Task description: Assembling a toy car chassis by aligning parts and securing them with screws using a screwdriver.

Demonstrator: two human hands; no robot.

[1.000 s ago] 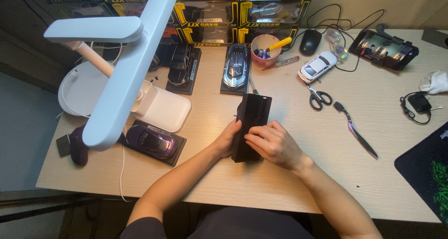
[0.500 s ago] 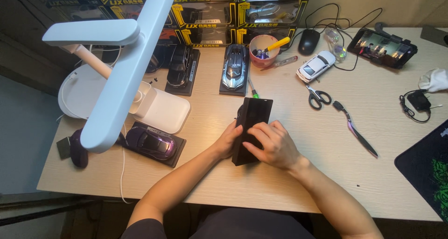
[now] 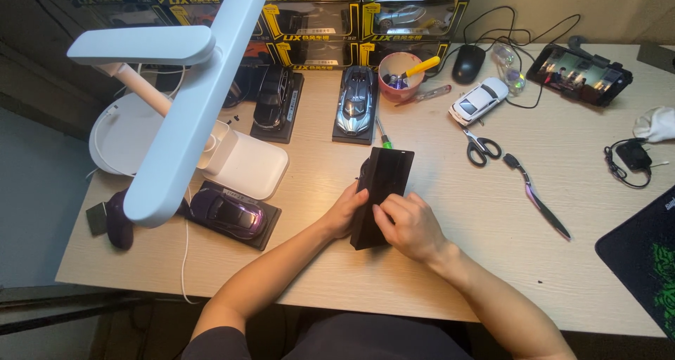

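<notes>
A black rectangular display base (image 3: 383,184) with a dark model car under it lies flipped at the middle of the wooden desk (image 3: 450,212). My left hand (image 3: 346,211) grips its left edge. My right hand (image 3: 409,226) rests over its lower right part, fingers curled against the black underside. The car beneath is mostly hidden; only a dark bulge shows at the base's left edge.
A white desk lamp (image 3: 183,114) overhangs the left side. Model cars on black bases stand around: purple (image 3: 228,214), black (image 3: 273,105), silver-blue (image 3: 356,107). A white car (image 3: 478,100), scissors (image 3: 481,148), pink cup (image 3: 399,75), knife (image 3: 538,198), mouse (image 3: 467,63) and phone (image 3: 579,72) lie right.
Both hands and the black base stay in nearly the same spot; my right hand's fingers have shifted slightly on the base's underside.
</notes>
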